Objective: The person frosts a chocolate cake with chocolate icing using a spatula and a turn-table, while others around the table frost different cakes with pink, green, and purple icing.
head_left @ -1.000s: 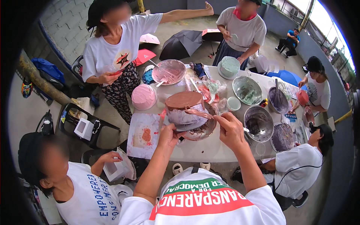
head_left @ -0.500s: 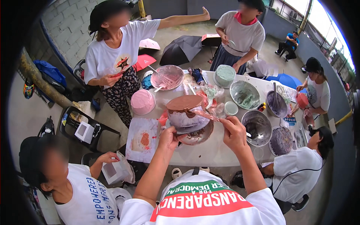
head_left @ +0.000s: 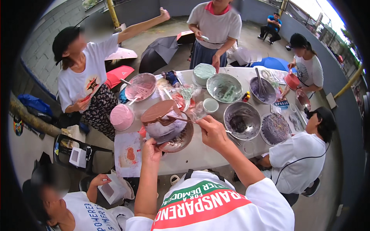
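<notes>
My left hand (head_left: pixel 152 150) holds a round cake (head_left: pixel 158 111) from below, its fingers closed at the bottom edge. Brown icing covers the top and upper rim, while the side below is pale whitish-purple. The cake is tilted over a metal bowl (head_left: pixel 184 141) smeared with brown icing. In my right hand (head_left: pixel 212 131) is a thin spatula (head_left: pixel 184 119), gripped by its handle end. Its brown-coated blade lies against the cake's side, just under the iced rim.
Left of the cake are a pink cake (head_left: pixel 122 117) and a stained paper sheet (head_left: pixel 125 154). A green cake (head_left: pixel 203 73), green-smeared bowl (head_left: pixel 224 87), dark-smeared bowl (head_left: pixel 243 120) and purple cake (head_left: pixel 276 129) share the white table (head_left: pixel 200 158). Several people surround it.
The whole view has shifted. The cake now leans more, and the spatula's blade has moved along its side. Across the table, a person's outstretched arm has bent slightly, hand raised.
</notes>
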The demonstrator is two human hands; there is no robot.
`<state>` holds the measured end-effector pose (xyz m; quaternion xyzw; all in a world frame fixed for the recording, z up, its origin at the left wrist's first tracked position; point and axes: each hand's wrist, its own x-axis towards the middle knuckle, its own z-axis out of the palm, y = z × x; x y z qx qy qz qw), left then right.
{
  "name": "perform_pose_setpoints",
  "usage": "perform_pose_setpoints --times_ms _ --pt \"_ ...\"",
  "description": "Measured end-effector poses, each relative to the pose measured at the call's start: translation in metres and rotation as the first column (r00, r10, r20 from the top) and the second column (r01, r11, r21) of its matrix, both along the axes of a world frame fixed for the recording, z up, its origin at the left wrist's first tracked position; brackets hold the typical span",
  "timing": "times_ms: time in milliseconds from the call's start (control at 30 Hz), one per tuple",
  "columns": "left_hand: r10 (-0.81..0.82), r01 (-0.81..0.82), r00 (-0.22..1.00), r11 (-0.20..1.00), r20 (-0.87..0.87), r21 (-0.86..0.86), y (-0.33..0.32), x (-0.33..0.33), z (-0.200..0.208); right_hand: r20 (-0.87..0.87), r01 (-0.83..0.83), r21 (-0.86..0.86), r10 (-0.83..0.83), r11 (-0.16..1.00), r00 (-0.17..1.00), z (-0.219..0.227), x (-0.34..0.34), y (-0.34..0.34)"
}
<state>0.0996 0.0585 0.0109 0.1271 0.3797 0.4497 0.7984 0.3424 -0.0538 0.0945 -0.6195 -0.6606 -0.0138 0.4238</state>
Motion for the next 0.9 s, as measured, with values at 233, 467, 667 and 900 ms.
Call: perform_pose_setpoints --times_ms 233,467,667,900 --pt "0.012 -0.012 1.000 1.000 -0.015 0.023 -0.011 0.019 0.003 -0.010 -0.018 0.005 0.018 1.000 1.000 -0.007 0.023 0.002" --pt "0.051 -0.051 0.998 0.999 -0.034 0.007 -0.012 0.031 -0.011 -0.015 -0.059 -0.012 0.059 0.998 0.998 -0.013 0.046 0.004" --pt "0.098 -0.101 0.993 0.994 -0.059 -0.045 -0.018 0.044 -0.009 -0.065 -0.085 0.064 0.089 0.994 0.994 -0.016 0.051 0.000" --pt "0.073 -0.076 0.995 0.996 -0.073 -0.041 -0.008 0.036 -0.015 -0.030 -0.023 -0.023 0.022 0.999 0.999 -0.015 0.049 0.004"
